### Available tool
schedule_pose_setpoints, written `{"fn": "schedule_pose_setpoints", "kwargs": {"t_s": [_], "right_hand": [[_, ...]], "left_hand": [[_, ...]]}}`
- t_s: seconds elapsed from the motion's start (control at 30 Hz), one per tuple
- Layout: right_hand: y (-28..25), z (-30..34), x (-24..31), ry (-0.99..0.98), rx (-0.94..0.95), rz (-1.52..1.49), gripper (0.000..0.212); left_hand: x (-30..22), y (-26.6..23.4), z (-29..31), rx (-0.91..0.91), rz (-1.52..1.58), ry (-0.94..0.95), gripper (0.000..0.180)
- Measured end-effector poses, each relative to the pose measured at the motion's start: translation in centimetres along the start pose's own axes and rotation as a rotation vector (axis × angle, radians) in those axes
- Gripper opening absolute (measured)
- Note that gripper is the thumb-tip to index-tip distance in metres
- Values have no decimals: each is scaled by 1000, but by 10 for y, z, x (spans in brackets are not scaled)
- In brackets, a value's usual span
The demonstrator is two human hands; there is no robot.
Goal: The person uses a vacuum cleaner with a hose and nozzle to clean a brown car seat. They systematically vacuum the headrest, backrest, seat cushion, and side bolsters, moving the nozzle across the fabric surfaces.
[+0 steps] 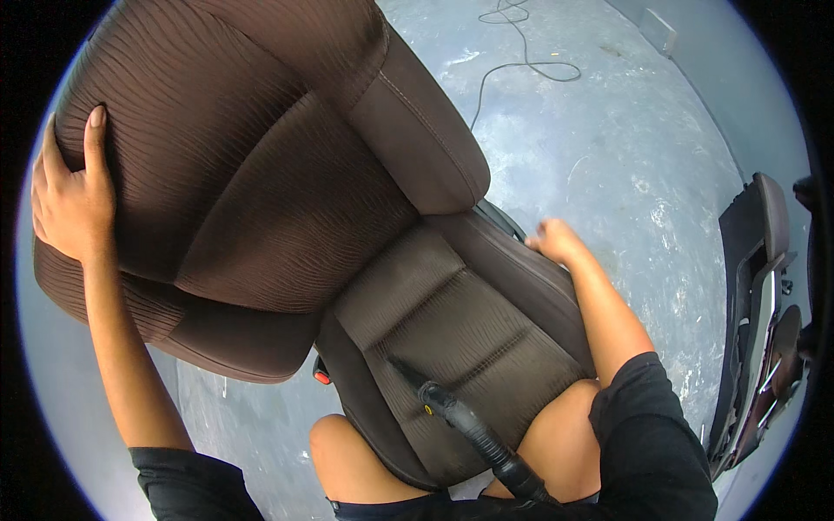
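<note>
Reading your head view as a clock, the brown car seat with ribbed fabric panels (287,234) fills it from the centre out to 10 o'clock and down toward 6. Its broad padded backrest (252,208) leans across the upper left, while its stitched seat cushion (434,291) comes down between your bare thighs (556,430), a position that probably helps keep the seat from shifting.

Your left hand (74,204) lies open near 9 o'clock, thumb and fingers spread over the backrest's outer side, likely to steady it. Your right hand (556,241), near 3 o'clock, has curled, blurred fingers beside the cushion's far edge, close to a narrow black side trim (499,217); you cannot tell from here whether it grips anything.

The black ribbed hose with a tapered nozzle (482,438) rests toward 5 o'clock, its tip pointing up the cushion; neither hand is on it, and lying there it seems within easy reach. A red-topped buckle (321,375) sits at 7 o'clock. A thin dark cable (526,63) loops over the grey floor (625,165) at 1 o'clock, and dark trim panels (738,278) stand well apart at 4.
</note>
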State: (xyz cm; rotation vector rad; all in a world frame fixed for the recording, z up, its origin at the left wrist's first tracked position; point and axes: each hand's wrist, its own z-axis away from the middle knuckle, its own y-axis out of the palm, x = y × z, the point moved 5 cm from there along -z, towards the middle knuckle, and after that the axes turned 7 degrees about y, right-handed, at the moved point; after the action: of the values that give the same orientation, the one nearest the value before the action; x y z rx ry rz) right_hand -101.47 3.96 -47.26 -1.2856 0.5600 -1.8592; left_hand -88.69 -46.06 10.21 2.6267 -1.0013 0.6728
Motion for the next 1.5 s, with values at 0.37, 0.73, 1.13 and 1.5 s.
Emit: {"fn": "schedule_pose_setpoints", "kwargs": {"t_s": [0.37,0.73,1.13,1.5], "right_hand": [[-1,-14,100,-78,206,122,110],[0,-8,74,-162,216,-675,54],[-13,3,82,-248,216,-274,54],[1,13,103,-32,-39,-14,84]], "left_hand": [[-11,-40,-8,-199,114,3,83],[11,67,-5,-80,31,4,99],[-63,318,20,683,116,-330,87],[-49,398,38,700,56,-236,80]]}}
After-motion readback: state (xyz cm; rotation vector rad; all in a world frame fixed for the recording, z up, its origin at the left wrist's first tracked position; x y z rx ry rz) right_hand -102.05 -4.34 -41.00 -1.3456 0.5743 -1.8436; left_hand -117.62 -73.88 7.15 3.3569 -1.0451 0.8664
